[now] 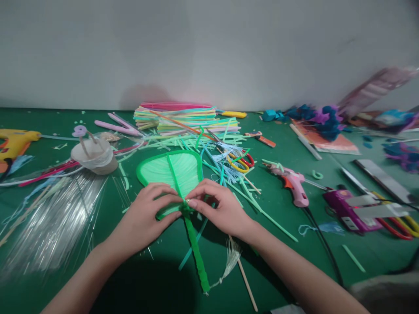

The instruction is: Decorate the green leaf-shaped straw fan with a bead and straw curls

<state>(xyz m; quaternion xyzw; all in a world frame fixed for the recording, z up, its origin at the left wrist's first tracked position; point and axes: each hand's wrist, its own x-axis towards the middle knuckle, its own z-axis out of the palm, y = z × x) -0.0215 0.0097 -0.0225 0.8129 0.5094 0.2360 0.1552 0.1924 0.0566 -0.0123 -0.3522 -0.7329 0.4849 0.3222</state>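
While both hands met near the middle of the green table [39,279], toward its near edge, they pinched a green leaf-shaped fan of plastic straws [170,172] at the spot where its blade joined its handle. The left hand [147,213] was closed on the lower rim of the blade, fingers curled over it and thumb beneath. The right hand [218,205] gripped the same joint with fingertips drawn together on a small pale bead-like piece there. The fan lay flat, its straight green wrapped handle [196,248] running toward the near edge, with a pale tassel [231,259] just beside its lower end.

A stack of many-coloured drinking straws [183,117] sat toward the far edge, with loose green straw offcuts [229,174] scattered between it and the fan. A pink hot-glue gun [293,183] lay to the right, well apart from the hands, and a purple stapler-like tool [350,211] lay nearer the right edge. A yellow glue gun [15,141] rested at the left edge, near a roll of clear tape [94,157]. A bundle of clear plastic straws [55,222] spread out on the left. No brand, label or writing could be read on anything.
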